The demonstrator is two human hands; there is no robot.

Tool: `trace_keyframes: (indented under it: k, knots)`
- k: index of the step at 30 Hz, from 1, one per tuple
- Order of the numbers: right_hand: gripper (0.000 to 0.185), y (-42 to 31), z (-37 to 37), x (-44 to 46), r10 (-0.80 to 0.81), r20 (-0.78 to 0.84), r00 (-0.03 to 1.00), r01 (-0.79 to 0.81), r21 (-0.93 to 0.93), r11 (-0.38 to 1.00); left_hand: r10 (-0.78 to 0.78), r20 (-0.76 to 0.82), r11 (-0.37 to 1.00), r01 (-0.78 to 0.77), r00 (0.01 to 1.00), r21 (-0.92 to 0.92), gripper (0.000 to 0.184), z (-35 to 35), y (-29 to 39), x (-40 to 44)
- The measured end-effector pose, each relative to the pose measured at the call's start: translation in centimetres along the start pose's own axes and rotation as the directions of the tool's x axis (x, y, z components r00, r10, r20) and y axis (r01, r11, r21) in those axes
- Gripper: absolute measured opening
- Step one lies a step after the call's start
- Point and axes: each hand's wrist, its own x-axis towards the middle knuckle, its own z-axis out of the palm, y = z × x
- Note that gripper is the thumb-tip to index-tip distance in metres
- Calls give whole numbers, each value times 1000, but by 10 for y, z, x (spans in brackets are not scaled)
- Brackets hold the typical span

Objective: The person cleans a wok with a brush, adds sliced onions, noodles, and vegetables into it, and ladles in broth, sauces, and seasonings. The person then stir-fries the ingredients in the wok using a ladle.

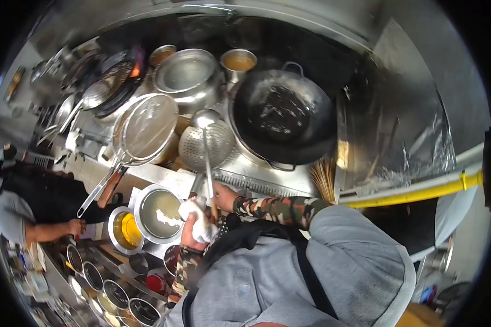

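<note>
My right hand (225, 197) is closed at the lower handle of a long steel ladle (208, 158). The ladle's bowl points away from me, over a round perforated skimmer (190, 148). A bunched white cloth (204, 222) is gripped in my left hand (189, 235), close beside the end of the ladle's handle. Just left of the cloth stands a metal pot (163, 203) with cloudy liquid. Beyond my hands, a large black wok (281, 117) sits on the stove with dark, shiny liquid or oil at its bottom.
Large mesh strainers (150, 128) rest left of the skimmer. Behind stands a wide steel pot (186, 73). A flame (136, 71) burns at a far-left pan. A bamboo brush (324, 180) lies by the wok. At left a co-worker's hand (77, 226) is near a yellow-liquid pot (130, 230).
</note>
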Motion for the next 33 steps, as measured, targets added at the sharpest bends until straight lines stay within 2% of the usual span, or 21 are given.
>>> trace_keyframes:
  k: [2, 3, 4, 6, 7, 8, 10, 14, 16, 17, 18, 19, 20, 22, 23, 25, 26, 28, 30, 32, 33]
  knots:
    - [52, -10, -35, -53, -187, -24, 982, 183, -102, 978, -144, 39, 935, 123, 989, 333, 39, -6, 0, 29]
    - [42, -22, -67, -80, -144, 18, 989, 144, 23, 989, -156, 16, 954, 146, 988, 261, 35, 9, -5, 38]
    - [35, -11, -91, -97, -298, 5, 954, 295, -154, 943, -170, -7, 968, 168, 985, 187, 31, 25, -12, 47]
    - [27, 22, -142, -149, -86, -187, 979, 75, -64, 995, -236, 42, 969, 231, 971, 90, 38, 17, -30, 88]
    - [25, 30, -167, -178, 118, -298, 947, -168, -150, 974, -336, 55, 937, 328, 940, 123, 39, 36, -35, 96]
    - [34, 64, -179, -208, -8, -510, 860, -233, -407, 883, -420, 73, 900, 406, 904, 157, 42, 57, -38, 106]
    - [51, 73, -206, -250, 316, -649, 692, -682, -445, 580, -524, -88, 818, 529, 847, 224, 44, 76, -53, 131]
    - [59, 140, -203, -272, 326, -731, 599, -781, -445, 438, -614, -180, 686, 632, 768, 360, 42, 112, -92, 177]
    - [61, 150, -215, -273, 562, -631, 535, -820, -225, 526, -609, -251, 654, 655, 753, 380, 31, 137, -107, 191]
    - [59, 152, -223, -286, 552, -473, 687, -716, -312, 624, -607, -309, 638, 681, 732, 359, 27, 130, -121, 206]
    - [56, 147, -223, -299, 533, -447, 719, -656, -181, 733, -602, -362, 626, 702, 712, 338, 23, 117, -136, 230]
    - [54, 137, -224, -311, 513, -420, 749, -579, -39, 814, -617, -254, 648, 664, 745, 373, 21, 99, -147, 250]
    - [52, 99, -223, -319, 541, -512, 667, -461, 287, 840, -603, -168, 650, 603, 779, 463, 21, 93, -153, 252]
    - [57, 37, -238, -322, 539, -506, 673, -96, 663, 742, -472, -211, 734, 514, 856, 445, 19, 62, -181, 274]
    - [60, 13, -257, -317, 452, -565, 690, -45, 590, 806, -400, 41, 679, 265, 916, 684, 17, 75, -169, 247]
    - [66, -39, -301, -301, 301, -594, 746, -56, 394, 917, -350, 306, 580, -52, 885, 813, 15, 95, -149, 223]
    - [64, -29, -322, -288, 123, -601, 790, -55, 131, 990, -352, 121, 664, 157, 928, 731, 18, 96, -147, 225]
    - [58, -42, -355, -252, -105, -490, 865, -112, -393, 913, -416, -234, 785, 477, 879, 396, 25, 98, -142, 233]
    - [53, -16, -376, -188, -197, -199, 960, 69, -514, 855, -350, -194, 756, 398, 917, 519, 27, 91, -144, 237]
    - [46, -49, -368, -109, 355, 76, 932, -295, -408, 864, -309, -142, 386, 261, 940, 885, 23, 47, -158, 274]
    - [45, -41, -366, -67, 282, 11, 959, -249, -437, 864, -190, 136, 118, -115, 972, 986, 24, 33, -165, 278]
